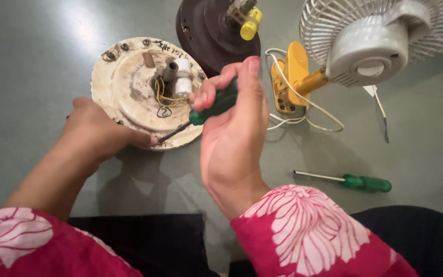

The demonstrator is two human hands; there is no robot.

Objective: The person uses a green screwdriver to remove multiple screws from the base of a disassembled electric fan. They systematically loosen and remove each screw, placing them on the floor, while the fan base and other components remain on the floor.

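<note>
Pink floral sleeves (308, 225) frame the work — right hand (234, 138) grips a green-handled screwdriver (212, 105), tip at the cream ceiling-fan motor's (129, 87) rim on the floor; left hand (96, 133) clasps its edge — likely heavy, rigid, best steadied by the rim.

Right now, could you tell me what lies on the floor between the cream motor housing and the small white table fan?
In the head view, a yellow clip base with its looped white cord lies between the cream motor housing and the white table fan.
</note>
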